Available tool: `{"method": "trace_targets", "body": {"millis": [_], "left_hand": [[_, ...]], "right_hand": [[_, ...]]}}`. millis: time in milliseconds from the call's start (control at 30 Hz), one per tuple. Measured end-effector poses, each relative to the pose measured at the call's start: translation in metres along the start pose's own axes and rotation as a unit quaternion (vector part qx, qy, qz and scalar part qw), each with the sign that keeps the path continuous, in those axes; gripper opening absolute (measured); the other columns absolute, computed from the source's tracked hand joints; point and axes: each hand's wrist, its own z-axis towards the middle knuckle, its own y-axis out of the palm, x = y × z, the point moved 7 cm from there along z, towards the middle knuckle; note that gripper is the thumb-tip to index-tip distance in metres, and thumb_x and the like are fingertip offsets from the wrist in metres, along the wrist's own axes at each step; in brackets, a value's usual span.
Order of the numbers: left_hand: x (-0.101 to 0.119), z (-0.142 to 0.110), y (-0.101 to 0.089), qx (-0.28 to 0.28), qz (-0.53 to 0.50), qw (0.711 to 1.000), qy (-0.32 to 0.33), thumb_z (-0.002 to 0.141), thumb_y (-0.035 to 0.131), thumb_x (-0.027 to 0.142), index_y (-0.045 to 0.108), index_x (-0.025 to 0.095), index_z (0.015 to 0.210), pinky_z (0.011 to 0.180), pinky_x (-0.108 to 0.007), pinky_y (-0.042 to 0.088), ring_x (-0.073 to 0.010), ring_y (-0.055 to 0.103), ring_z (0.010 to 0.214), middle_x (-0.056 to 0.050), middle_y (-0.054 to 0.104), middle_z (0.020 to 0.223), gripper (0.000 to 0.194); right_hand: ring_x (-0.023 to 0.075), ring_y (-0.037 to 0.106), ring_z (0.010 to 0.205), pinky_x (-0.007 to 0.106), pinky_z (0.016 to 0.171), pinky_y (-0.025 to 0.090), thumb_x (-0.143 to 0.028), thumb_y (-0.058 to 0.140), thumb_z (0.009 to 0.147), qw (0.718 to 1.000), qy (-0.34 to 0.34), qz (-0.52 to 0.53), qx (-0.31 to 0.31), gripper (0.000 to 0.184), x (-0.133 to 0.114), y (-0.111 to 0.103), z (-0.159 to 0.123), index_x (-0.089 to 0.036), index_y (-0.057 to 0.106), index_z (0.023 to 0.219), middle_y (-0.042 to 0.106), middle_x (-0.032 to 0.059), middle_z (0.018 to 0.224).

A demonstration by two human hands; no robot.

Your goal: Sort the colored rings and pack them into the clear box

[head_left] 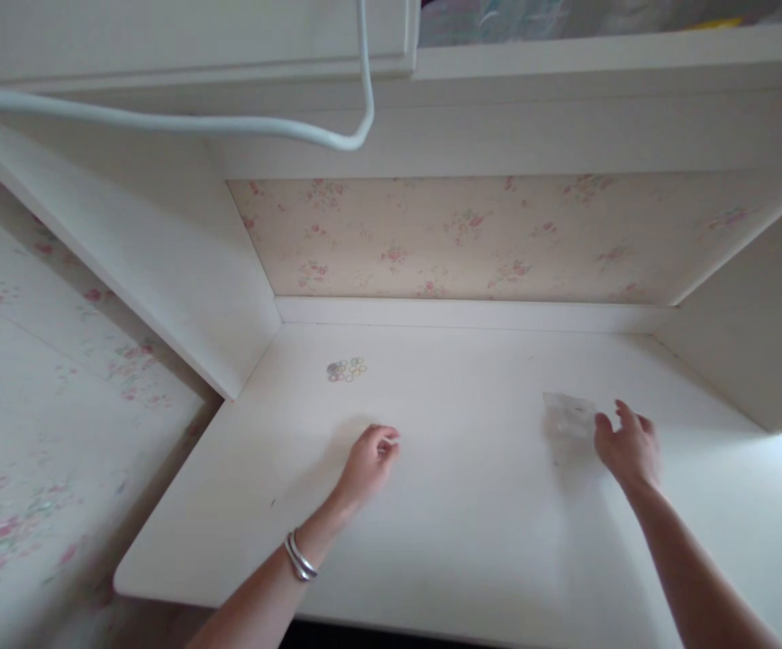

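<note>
My left hand [372, 455] hovers over the white desktop with its fingers curled in toward the thumb. Whether anything small sits in that pinch I cannot make out. Beyond it lies a small cluster of thin rings [347, 370], some darker and some yellowish, possibly rubber bands or hoops. At the right, my right hand [630, 446] has its thumb and fingers apart. Just beside it, a clear plastic bag [570, 416] lies on the desktop, next to the thumb; whether they touch is unclear.
The white desktop [459, 523] has side panels [154, 225] and a low back ledge [472, 314]. Floral wallpaper [459, 239] covers the wall behind. A white cable [229, 124] hangs in front of the overhead cabinet [181, 36]. A tiny dark bit [273, 502] lies at left.
</note>
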Motion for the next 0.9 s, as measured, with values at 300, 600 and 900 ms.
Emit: {"method": "trace_targets", "body": {"millis": [300,600,900], "left_hand": [[-0.033,0.109,-0.074,0.092,0.291,0.952,0.013,0.083,0.047,0.019,0.053,0.014,0.117,0.106,-0.041,0.029,-0.0256,0.042,0.121,-0.014,0.050,0.126,0.035],[-0.067,0.142,-0.062,0.007,0.375,0.926,-0.036,0.090,0.037,0.040,0.047,0.021,0.129,0.101,-0.062,0.018,-0.0372,0.025,0.132,-0.015,0.036,0.142,0.044],[-0.030,0.102,0.000,-0.114,0.335,0.929,0.105,0.090,0.038,0.020,0.060,0.023,0.115,0.107,-0.029,0.029,-0.0171,0.041,0.125,-0.005,0.049,0.132,0.033]], "right_hand": [[0.0170,0.060,0.075,0.029,0.068,0.050,-0.038,0.039,0.089,0.920,-0.203,0.305,-0.137,0.032,-0.128,0.009,-0.153,-0.022,0.060,0.107,0.062,0.0083,0.100],[0.0173,0.063,0.082,0.028,0.073,0.050,-0.028,0.037,0.091,0.888,-0.265,0.313,-0.208,0.029,-0.170,0.019,-0.204,-0.025,0.064,0.101,0.066,0.0048,0.096],[0.0169,0.063,0.082,0.028,0.075,0.050,-0.028,0.038,0.091,0.895,-0.270,0.287,-0.211,0.029,-0.173,0.020,-0.202,-0.025,0.065,0.100,0.066,0.0042,0.095]]}}
